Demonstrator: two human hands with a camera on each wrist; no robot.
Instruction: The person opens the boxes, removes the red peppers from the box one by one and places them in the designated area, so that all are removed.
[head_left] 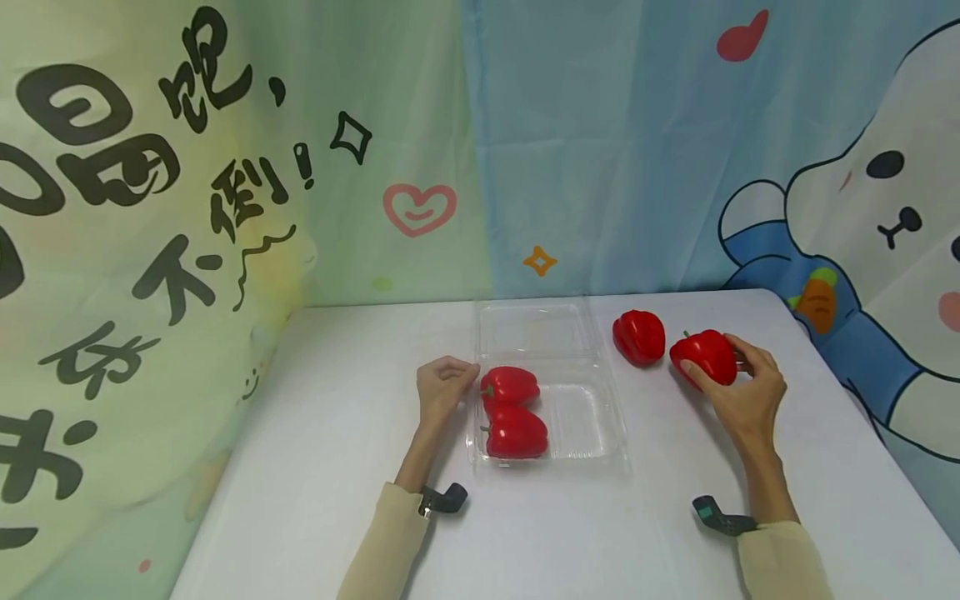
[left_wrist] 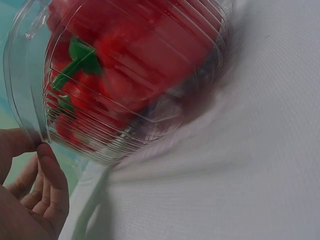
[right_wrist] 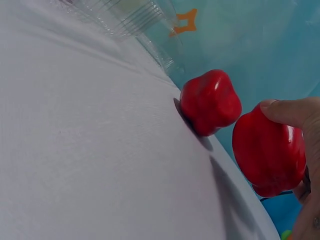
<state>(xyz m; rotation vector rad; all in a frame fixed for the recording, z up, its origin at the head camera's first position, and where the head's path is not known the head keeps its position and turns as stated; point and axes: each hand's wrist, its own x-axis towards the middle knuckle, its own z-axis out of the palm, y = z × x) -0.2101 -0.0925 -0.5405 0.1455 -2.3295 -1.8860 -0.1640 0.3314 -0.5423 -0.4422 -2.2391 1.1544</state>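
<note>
My right hand [head_left: 750,392] grips a red bell pepper [head_left: 707,357], thumb on the near side and fingers on the far side. In the right wrist view this held pepper [right_wrist: 267,152] shows a shadow below it on the cloth. Just left of it a second bell pepper [head_left: 639,337] rests on the table. My left hand [head_left: 444,387] pinches the left rim of a clear plastic clamshell box [head_left: 585,417] between thumb and forefinger. Two more bell peppers, an upper one [head_left: 510,387] and a lower one [head_left: 517,432], lie in the left half of the box, green stems facing left.
The box's clear lid [head_left: 534,329] lies folded open toward the back of the white table [head_left: 337,467]. A printed curtain [head_left: 390,100] hangs right behind the table's rear edge and down its left side. Each wrist wears a dark camera strap.
</note>
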